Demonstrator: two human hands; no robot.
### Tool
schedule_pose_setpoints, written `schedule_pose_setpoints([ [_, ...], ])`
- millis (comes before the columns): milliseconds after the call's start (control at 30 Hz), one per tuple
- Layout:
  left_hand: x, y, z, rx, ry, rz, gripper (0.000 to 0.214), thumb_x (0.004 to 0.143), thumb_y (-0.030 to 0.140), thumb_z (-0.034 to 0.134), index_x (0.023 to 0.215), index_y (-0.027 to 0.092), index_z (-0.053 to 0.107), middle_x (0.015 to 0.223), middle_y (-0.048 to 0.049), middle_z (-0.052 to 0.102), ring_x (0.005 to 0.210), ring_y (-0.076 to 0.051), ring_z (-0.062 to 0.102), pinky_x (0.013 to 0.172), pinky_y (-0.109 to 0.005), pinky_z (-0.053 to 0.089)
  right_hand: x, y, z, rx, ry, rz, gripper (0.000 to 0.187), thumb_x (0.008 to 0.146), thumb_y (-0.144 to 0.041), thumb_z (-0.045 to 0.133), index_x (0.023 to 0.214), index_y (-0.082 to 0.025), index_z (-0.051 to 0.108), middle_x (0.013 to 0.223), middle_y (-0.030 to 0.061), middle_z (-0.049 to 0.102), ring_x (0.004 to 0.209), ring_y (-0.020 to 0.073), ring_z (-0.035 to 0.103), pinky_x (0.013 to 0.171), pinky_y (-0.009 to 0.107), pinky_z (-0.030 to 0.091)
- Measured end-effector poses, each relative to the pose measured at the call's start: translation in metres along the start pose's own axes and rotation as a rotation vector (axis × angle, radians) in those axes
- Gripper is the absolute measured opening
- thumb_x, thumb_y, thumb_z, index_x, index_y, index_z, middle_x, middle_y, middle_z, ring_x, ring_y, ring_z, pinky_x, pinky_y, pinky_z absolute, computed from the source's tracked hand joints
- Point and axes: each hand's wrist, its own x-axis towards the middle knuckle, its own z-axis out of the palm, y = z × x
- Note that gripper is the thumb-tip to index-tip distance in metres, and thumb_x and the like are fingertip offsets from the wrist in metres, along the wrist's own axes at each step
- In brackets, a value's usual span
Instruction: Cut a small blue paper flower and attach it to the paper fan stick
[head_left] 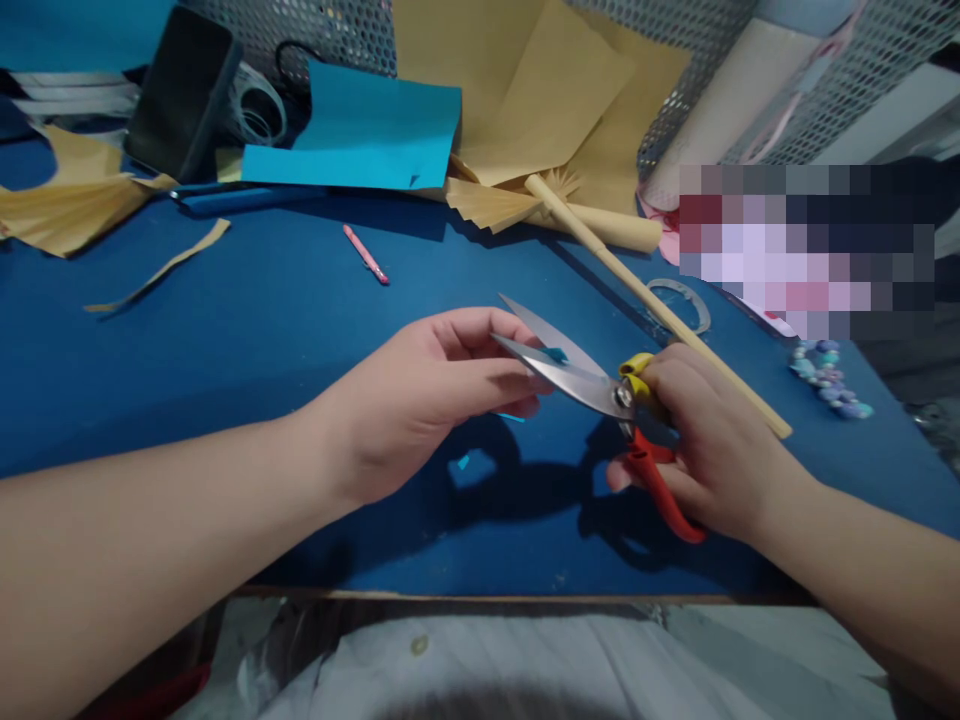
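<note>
My right hand (720, 440) grips a pair of scissors (577, 380) by its red and yellow handles. The blades are parted and point left toward my left hand (435, 400). Between the blades shows a small piece of blue paper (555, 354), pinched in the closed fingertips of my left hand. Most of that piece is hidden by the fingers and the near blade. A tiny blue paper scrap (464, 461) lies on the table below my left hand.
Behind my hands lie a pink pen (365, 254), a rolled brown paper stick (637, 285), blue paper (375, 130) and pleated brown paper (495, 203). A phone (182, 90) leans at the back left. To the right are a beaded bracelet (829, 380) and a bottle (739, 100).
</note>
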Motion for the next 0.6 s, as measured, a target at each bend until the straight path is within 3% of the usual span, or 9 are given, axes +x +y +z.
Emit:
schedule_pose_setpoints([
  [167,-0.0025,0.0020,0.0022,0.059,-0.023,0.037,0.008,0.080,0.011,0.076,0.080,0.015,0.070,0.074,0.0023,0.071,0.070,-0.007,0.066,0.067,-0.015,0.051,-0.0002,0.0002,-0.0008,-0.001,-0.005,0.003,0.050,0.087,-0.067,0.061,0.088,-0.021,0.043,0.084,0.0041,0.047,0.070,0.0176,0.047,0.058,0.030,0.040],
  [333,-0.0050,0.0029,0.0050,0.080,0.003,0.188,0.011,0.082,0.008,0.075,0.082,0.016,0.067,0.079,0.0055,0.069,0.075,-0.005,0.066,0.074,-0.015,0.053,-0.0010,0.0013,-0.0001,0.006,-0.006,0.033,0.049,0.087,-0.066,0.062,0.089,-0.022,0.041,0.086,0.0034,0.046,0.070,0.0174,0.046,0.058,0.030,0.040],
  [600,-0.0036,0.0009,0.0044,0.072,-0.014,0.119,0.013,0.081,0.008,0.075,0.080,0.017,0.066,0.077,0.0059,0.068,0.073,-0.004,0.064,0.070,-0.013,0.050,-0.0013,0.0003,-0.0008,0.013,-0.012,0.027,0.049,0.085,-0.065,0.065,0.088,-0.022,0.041,0.085,0.0028,0.046,0.070,0.0170,0.046,0.058,0.029,0.039],
])
